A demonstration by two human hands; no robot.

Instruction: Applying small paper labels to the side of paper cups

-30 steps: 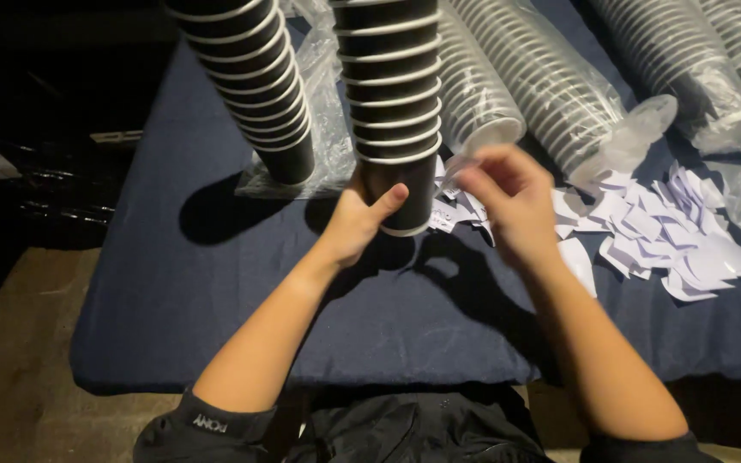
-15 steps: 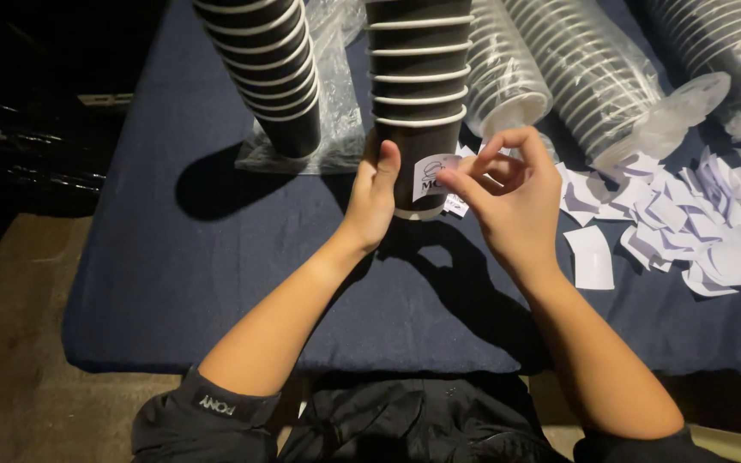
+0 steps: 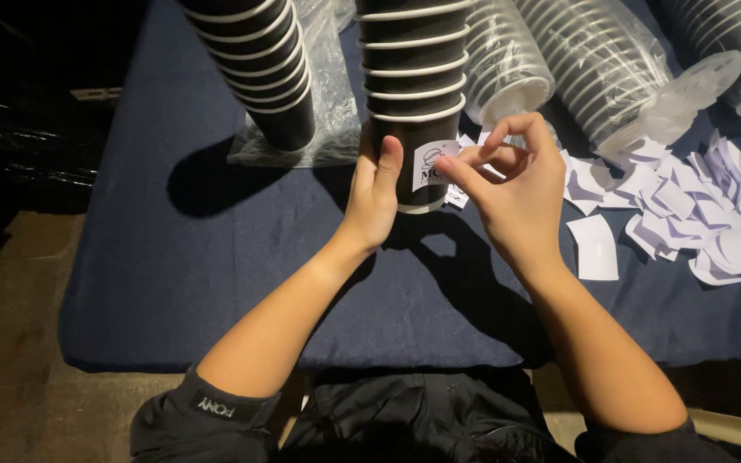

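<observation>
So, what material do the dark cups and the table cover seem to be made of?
Dark cups: probably paper, matte black with pale rolled rims, stacked upside down. Table cover: seemingly woven cloth, dull navy, no shine, soft edge.

The person wears a black short-sleeved top, its left sleeve [image 3: 203, 411] hemmed above the elbow with small pale lettering near the edge, both forearms bare down to the left hand [image 3: 376, 201] and right hand [image 3: 516, 193], no rings or watch showing.

Table: covered in dark blue cloth [image 3: 173, 283].
Floor: brownish [image 3: 10, 360], dim, at left.
Light: low, hard shadows on the cloth.
</observation>
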